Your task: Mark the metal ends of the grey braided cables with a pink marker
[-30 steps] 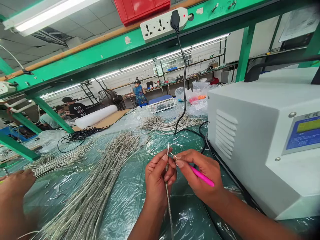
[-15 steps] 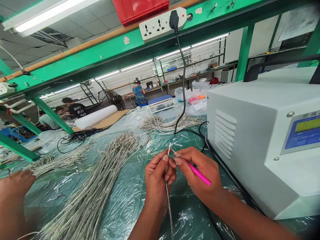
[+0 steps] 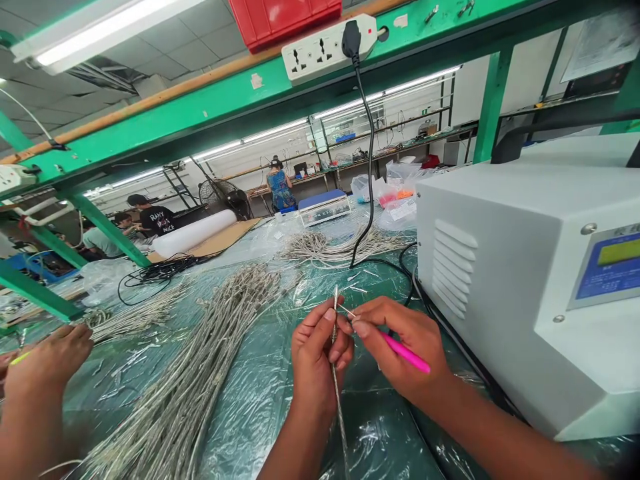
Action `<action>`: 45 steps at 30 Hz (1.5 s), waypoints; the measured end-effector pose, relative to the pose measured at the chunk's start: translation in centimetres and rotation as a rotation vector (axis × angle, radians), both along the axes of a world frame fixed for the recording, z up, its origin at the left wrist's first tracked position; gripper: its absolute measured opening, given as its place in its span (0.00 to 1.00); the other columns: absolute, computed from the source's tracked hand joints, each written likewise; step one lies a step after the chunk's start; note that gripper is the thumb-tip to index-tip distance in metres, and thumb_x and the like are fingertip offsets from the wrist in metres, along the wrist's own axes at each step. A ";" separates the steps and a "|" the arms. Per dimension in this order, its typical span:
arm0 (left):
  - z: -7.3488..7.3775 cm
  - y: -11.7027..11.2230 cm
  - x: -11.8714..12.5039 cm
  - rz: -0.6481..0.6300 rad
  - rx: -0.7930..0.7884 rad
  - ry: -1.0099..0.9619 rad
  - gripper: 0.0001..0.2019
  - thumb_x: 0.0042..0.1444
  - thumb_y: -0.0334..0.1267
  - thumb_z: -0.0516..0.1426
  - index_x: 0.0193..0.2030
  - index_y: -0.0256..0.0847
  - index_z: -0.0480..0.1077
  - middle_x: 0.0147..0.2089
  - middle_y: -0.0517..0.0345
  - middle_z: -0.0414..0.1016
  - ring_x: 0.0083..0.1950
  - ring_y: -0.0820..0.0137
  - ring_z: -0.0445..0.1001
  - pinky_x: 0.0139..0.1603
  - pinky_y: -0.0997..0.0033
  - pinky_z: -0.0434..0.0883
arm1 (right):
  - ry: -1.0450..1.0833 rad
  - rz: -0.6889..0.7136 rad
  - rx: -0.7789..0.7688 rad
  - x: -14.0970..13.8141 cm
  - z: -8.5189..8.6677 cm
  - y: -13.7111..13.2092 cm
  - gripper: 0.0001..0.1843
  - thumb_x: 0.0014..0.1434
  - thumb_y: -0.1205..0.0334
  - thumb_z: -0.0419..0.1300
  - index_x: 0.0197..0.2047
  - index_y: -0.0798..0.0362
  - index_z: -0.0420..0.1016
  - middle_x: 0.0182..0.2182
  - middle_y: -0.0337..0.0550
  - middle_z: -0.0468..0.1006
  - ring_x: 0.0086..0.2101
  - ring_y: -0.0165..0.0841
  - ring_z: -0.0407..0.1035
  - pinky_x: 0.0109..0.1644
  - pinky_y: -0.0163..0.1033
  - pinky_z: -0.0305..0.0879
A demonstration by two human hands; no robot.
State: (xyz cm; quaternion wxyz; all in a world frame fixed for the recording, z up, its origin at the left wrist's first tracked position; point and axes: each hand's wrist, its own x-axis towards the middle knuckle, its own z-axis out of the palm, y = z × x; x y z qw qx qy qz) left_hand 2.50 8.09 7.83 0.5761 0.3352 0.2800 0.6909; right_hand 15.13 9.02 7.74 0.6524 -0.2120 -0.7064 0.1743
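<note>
My left hand (image 3: 320, 343) is closed on a braided cable (image 3: 340, 413), pinching it just below its upper end. The cable's tip (image 3: 336, 293) stands up above the thumb, and its length hangs down between my forearms. A pink-handled tool (image 3: 407, 353) with a thin metal tip lies in my right hand (image 3: 400, 340), held like a pen. Its thin point (image 3: 346, 309) reaches left to the cable, close to my left fingertips; whether it touches the strands I cannot tell. To the left lies a big bundle of similar braided cables (image 3: 200, 360).
A grey machine (image 3: 490, 267) with a display fills the right side. At left, a co-worker's hands (image 3: 50, 360) are over the table. A power strip (image 3: 330, 50) hangs on the green rail above, its black cord running down. Farther back are a scale (image 3: 325, 210) and more cables (image 3: 325, 247).
The tool's tip has shifted slightly down and away from the cable's upper end. The cable end now stands more upright. The co-worker's hand at left has moved right.
</note>
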 end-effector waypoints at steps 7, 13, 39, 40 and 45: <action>0.1 0.0 0.2 0.023 0.012 0.017 0.09 0.52 0.35 0.65 0.39 0.34 0.80 0.23 0.62 0.69 0.15 0.86 0.48 0.13 0.87 0.54 | -0.010 -0.005 -0.010 0.0 -0.3 0.1 0.07 0.64 0.71 0.59 0.36 0.52 0.74 0.32 0.40 0.79 0.33 0.32 0.75 0.41 0.37 0.71; 0.1 -0.1 0.2 0.028 0.012 0.016 0.09 0.52 0.34 0.65 0.39 0.33 0.80 0.22 0.63 0.68 0.15 0.86 0.48 0.13 0.86 0.54 | -0.011 -0.021 -0.019 -0.2 -0.3 0.1 0.07 0.64 0.71 0.59 0.34 0.52 0.74 0.31 0.39 0.79 0.34 0.32 0.75 0.40 0.37 0.71; -0.1 -0.1 0.0 -0.041 -0.023 0.065 0.08 0.55 0.36 0.63 0.39 0.34 0.80 0.24 0.59 0.73 0.15 0.86 0.48 0.14 0.86 0.52 | 0.105 -0.167 -0.109 0.5 -0.3 0.8 0.06 0.65 0.69 0.59 0.37 0.50 0.74 0.34 0.39 0.77 0.34 0.31 0.73 0.41 0.37 0.71; -0.1 0.0 -0.1 -0.030 -0.022 0.054 0.08 0.54 0.36 0.64 0.39 0.34 0.80 0.24 0.59 0.73 0.15 0.86 0.48 0.13 0.86 0.52 | 0.054 -0.114 -0.059 0.4 -0.2 0.6 0.07 0.64 0.71 0.59 0.35 0.51 0.73 0.33 0.39 0.77 0.34 0.30 0.73 0.41 0.37 0.71; 0.0 0.2 0.0 -0.013 -0.015 0.037 0.08 0.53 0.36 0.64 0.38 0.33 0.80 0.23 0.62 0.70 0.15 0.87 0.48 0.13 0.86 0.53 | -0.012 -0.033 0.026 0.1 0.0 -0.1 0.07 0.63 0.73 0.58 0.35 0.53 0.72 0.30 0.40 0.78 0.32 0.30 0.74 0.38 0.36 0.70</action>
